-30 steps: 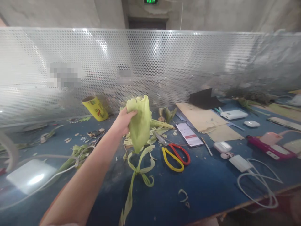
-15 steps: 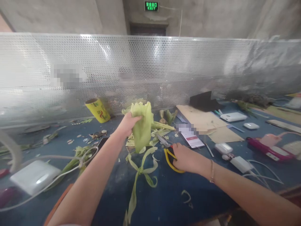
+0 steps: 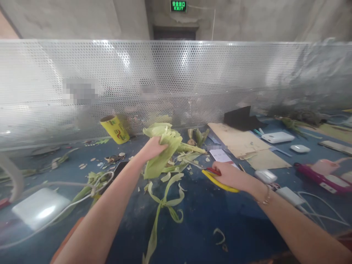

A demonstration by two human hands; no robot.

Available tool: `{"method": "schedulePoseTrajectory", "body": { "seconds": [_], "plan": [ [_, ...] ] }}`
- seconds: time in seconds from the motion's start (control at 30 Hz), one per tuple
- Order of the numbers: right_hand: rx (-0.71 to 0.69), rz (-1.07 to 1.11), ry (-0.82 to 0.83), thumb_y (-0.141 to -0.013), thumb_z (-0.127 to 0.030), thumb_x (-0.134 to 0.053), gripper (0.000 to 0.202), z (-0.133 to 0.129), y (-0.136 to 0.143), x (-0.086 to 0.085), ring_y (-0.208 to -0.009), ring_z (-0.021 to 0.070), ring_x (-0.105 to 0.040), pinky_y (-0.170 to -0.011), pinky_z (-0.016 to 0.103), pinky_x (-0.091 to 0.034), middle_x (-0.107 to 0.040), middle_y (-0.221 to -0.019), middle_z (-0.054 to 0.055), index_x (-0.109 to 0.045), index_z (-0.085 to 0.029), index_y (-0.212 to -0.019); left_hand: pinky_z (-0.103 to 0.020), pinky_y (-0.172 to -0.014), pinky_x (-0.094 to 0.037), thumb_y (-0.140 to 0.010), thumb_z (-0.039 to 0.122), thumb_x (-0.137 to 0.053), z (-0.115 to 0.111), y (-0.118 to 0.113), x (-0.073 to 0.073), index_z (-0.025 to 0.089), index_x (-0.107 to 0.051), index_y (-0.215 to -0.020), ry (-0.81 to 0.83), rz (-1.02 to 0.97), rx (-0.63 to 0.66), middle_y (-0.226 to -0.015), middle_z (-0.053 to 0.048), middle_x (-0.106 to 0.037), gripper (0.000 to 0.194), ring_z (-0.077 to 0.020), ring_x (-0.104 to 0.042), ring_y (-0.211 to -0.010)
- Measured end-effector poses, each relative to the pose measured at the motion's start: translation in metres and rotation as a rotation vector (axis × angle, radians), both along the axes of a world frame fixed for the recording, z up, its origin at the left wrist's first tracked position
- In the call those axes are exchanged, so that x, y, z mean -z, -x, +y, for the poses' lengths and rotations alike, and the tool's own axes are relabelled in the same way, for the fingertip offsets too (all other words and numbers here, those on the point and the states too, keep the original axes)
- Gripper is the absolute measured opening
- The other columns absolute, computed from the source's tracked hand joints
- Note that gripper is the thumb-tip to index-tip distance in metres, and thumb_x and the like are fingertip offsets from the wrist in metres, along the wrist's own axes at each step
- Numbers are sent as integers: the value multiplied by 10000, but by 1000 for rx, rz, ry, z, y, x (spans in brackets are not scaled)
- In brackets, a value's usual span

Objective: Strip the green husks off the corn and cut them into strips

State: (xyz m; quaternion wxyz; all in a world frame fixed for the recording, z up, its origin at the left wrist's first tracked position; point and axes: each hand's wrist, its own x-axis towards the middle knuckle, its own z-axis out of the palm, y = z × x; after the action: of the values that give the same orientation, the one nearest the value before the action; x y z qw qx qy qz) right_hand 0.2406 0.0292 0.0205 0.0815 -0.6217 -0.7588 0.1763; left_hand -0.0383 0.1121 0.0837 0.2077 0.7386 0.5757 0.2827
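Note:
Pale green husk leaves (image 3: 162,156) are pinched in my left hand (image 3: 156,147), held above the middle of the blue table (image 3: 192,216). My right hand (image 3: 227,174) grips yellow-handled scissors (image 3: 220,181), whose blades point left toward the leaves. A stalk (image 3: 192,147) reaches right from behind the held leaves. Curly strips of husk (image 3: 165,201) lie on the table in front, and a small curl (image 3: 219,235) lies nearer the front edge.
A yellow cup (image 3: 115,129) leans near the perforated screen (image 3: 176,84). To the right are a phone (image 3: 220,155), brown paper (image 3: 242,141), a white case (image 3: 266,176) and a pink object (image 3: 321,176). A white box (image 3: 41,207) and cable sit left.
The upright leaf in my left hand has tipped down to the left. My right hand has moved slightly right with the scissors, which now lie flatter.

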Motion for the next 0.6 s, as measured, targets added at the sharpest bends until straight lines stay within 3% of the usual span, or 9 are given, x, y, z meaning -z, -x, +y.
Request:
{"method": "schedulePoseTrajectory", "body": {
  "seconds": [0.13,0.27,0.47,0.6],
  "plan": [
    [22,220,-75,-781,-521,-528,325,-2,-3,-3,-633,173,-557,-558,265,-374,-610,-726,32,-471,-202,-803,-359,-637,-465,-626,440,-672,2,0,3,149,-637,-807,16,4,-63,-816,-103,-675,344,-256,-632,-719],
    [-31,368,-90,-818,-529,-472,327,-2,2,2,-675,169,-571,-597,277,-413,-611,-776,22,-458,-204,-851,-366,-640,-480,-586,395,-714,6,1,8,153,-641,-814,40,-44,-80,-823,-103,-688,341,-266,-645,-730],
    [-6,333,-102,-808,-475,-521,352,-2,2,5,-812,206,-607,-690,312,-438,-620,-946,60,-441,-202,-1015,-368,-639,-505,-554,371,-756,2,-6,13,173,-667,-825,71,-147,-37,-812,-90,-705,347,-260,-655,-723],
    [-1,310,-71,-812,-477,-515,352,-1,1,7,-807,224,-612,-692,326,-438,-617,-915,67,-423,-199,-1009,-372,-627,-512,-536,347,-770,-1,-9,14,155,-675,-778,45,-195,-9,-768,-92,-693,323,-255,-649,-697]
  ]
}}
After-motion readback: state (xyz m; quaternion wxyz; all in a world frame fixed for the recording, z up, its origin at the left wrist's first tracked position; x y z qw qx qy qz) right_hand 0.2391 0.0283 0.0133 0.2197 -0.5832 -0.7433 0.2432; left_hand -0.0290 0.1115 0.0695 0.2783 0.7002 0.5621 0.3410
